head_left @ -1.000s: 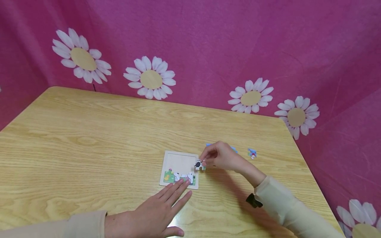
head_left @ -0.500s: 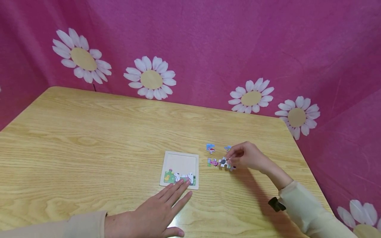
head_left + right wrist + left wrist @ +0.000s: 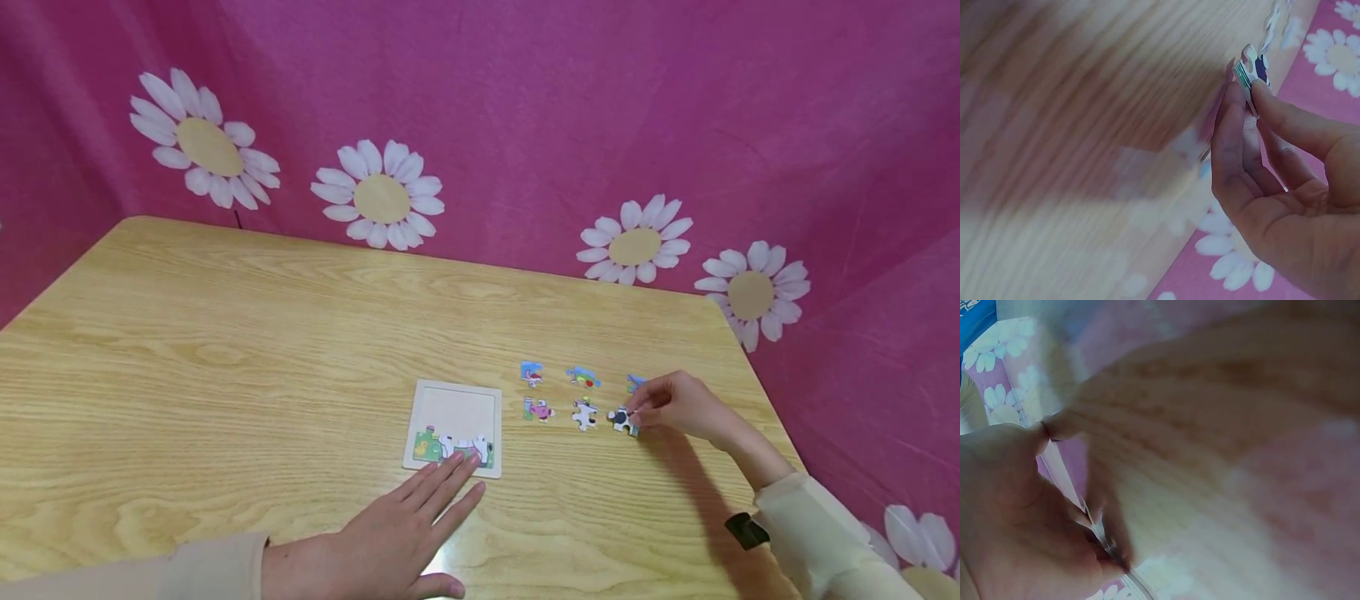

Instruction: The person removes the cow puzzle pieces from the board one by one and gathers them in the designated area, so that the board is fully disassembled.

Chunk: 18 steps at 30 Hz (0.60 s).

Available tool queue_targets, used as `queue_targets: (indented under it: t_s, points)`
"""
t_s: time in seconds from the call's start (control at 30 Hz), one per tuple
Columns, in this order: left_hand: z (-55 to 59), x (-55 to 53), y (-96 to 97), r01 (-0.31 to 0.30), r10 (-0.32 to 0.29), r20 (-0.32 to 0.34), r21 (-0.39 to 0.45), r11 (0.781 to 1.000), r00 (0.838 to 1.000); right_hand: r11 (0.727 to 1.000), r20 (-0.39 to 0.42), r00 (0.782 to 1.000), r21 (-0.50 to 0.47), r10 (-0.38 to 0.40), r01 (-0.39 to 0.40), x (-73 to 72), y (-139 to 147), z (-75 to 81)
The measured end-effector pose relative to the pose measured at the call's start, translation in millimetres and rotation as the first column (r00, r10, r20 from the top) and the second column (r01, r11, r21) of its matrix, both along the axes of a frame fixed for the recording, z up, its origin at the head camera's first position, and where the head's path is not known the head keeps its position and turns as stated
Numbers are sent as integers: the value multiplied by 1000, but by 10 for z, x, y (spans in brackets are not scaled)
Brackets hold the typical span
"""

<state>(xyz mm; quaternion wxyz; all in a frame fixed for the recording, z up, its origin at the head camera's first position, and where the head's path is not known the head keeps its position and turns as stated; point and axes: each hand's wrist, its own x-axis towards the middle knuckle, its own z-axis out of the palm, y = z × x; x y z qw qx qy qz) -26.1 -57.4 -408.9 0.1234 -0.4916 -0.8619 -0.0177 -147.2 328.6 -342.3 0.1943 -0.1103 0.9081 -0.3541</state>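
My right hand (image 3: 678, 406) pinches a black-and-white puzzle piece (image 3: 621, 418) between thumb and fingers, low over the table at the right end of the loose pieces. The right wrist view shows that puzzle piece (image 3: 1252, 72) tilted on edge at the fingertips. A square wooden puzzle tray (image 3: 457, 388) lies in the middle, its bottom row filled with pieces (image 3: 427, 446) showing a green ground, a duck and white animal parts. Fingertips of my left hand (image 3: 397, 521) rest flat on the tray's lower edge and pieces. The left wrist view is blurred.
Right of the tray lie two rows of loose pieces, among them a white piece (image 3: 584, 414), a pink one (image 3: 538, 409) and blue ones (image 3: 531, 373). Another blue piece (image 3: 635, 382) is partly behind my right hand. A pink flowered cloth (image 3: 510, 125) borders the table.
My right hand has carried the black-and-white piece rightward from the tray's right edge, past the loose pieces, to the end of their near row. The left hand has stayed put.
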Motion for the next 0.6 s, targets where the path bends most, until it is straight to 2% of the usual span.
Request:
queue_targets:
  t_s: [0.1,0.2,0.33,0.43,0.6]
  points:
    - [-1,1,6,-1,1,-13,-6,1000,1000,999,0,999,13,-35,35,13,84,-34]
    - [5,4,4,-1,1,-35,-8,1000,999,996,-37,997,64,-61,63,21,119,-58]
    - [-7,0,0,5,-5,-54,1,1000,999,990,-118,992,128,-41,56,31,138,-65]
    - [-7,-2,-4,15,-14,-63,14,1000,998,990,-163,987,140,-5,28,39,152,-71]
    - [-6,-2,-9,21,-19,-78,24,999,997,989,-193,981,146,16,12,47,160,-67]
